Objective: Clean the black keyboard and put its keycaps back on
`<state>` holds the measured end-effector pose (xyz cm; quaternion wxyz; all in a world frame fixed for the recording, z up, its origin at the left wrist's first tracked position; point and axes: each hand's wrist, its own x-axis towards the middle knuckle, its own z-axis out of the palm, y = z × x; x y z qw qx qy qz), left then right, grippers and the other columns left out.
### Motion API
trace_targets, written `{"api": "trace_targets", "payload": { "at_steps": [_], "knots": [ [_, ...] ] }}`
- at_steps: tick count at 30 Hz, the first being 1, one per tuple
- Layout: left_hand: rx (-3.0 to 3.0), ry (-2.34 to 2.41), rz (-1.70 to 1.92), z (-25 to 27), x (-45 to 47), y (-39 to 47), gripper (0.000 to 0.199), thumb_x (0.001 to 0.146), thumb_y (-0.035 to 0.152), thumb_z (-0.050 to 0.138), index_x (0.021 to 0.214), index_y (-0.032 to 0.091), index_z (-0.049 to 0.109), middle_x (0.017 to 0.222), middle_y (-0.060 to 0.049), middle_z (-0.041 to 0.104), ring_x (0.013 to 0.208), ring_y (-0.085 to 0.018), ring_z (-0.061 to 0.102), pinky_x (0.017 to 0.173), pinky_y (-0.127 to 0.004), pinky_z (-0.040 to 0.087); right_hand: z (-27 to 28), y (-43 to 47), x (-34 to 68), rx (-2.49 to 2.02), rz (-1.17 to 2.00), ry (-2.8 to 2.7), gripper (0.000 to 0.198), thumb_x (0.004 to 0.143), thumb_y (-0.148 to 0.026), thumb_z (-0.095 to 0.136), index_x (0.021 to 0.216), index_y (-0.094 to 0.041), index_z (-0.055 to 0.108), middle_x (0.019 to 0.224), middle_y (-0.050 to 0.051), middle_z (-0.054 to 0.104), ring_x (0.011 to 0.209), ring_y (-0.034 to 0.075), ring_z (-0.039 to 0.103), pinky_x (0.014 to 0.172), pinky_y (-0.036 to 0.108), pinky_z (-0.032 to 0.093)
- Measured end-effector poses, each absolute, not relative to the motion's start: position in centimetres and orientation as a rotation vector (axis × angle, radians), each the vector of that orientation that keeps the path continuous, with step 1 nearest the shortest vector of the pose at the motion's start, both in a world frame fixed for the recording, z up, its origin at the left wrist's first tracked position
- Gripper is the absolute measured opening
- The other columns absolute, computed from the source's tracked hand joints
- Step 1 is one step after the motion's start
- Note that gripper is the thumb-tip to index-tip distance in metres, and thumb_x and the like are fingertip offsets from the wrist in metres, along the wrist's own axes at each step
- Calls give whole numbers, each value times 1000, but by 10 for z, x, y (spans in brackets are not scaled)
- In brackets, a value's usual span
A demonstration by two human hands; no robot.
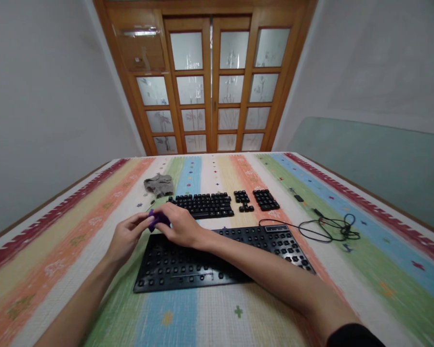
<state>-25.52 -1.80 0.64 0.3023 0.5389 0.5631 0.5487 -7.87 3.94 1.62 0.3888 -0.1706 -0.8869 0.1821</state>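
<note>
Above the upper left corner of a black keyboard base [166,284], both hands meet around a small purple object [162,219] whose kind I cannot make out. My right hand [179,224] curls its fingers over it, the forearm crossing the base. With thumb and fingertips together, my left hand [130,233] pinches its left side. The base has its keycaps off, showing bare key posts. Just behind my right hand lies a block of loose black keycaps [210,205] laid out in keyboard order, partly hidden by that hand.
Further keycap groups, the navigation keys [241,196] and number pad keys [265,200], lie to the right. A crumpled grey cloth [159,184] sits at the back left. The black cable [325,236] is coiled on the striped tablecloth [217,323] at right, near a small black piece [298,198].
</note>
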Motion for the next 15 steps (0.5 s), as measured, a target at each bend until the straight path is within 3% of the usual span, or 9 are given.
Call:
{"api": "trace_targets", "payload": {
  "at_steps": [4,7,11,15],
  "knots": [
    [1470,1581,1384,15,-270,-15,51,69,63,72,83,14,74,80,-7,69,71,-19,60,70,-30,51,16,48,-81,-557,488,-2270,17,87,-15,63,104,-16,63,100,6,67,94,18,62,87,30,48],
    [1496,1653,1214,22,-282,-17,45,71,58,72,86,15,74,69,-3,66,59,-16,56,58,-26,48,17,48,-79,-624,446,-2389,16,87,-20,65,102,-16,67,94,5,66,87,17,60,82,29,47],
    [1516,1665,934,22,-291,-21,49,70,61,69,92,16,70,67,-2,66,50,-15,54,44,-23,41,15,41,-85,-550,315,-2595,21,91,-27,62,108,-17,69,96,7,64,85,18,60,77,29,48],
    [1537,1609,694,15,-293,-22,50,71,62,65,89,15,70,49,3,56,41,-13,49,41,-21,38,9,30,-102,-377,174,-2785,25,95,-28,57,113,-15,69,103,11,65,93,22,61,80,31,51]
  ]
}}
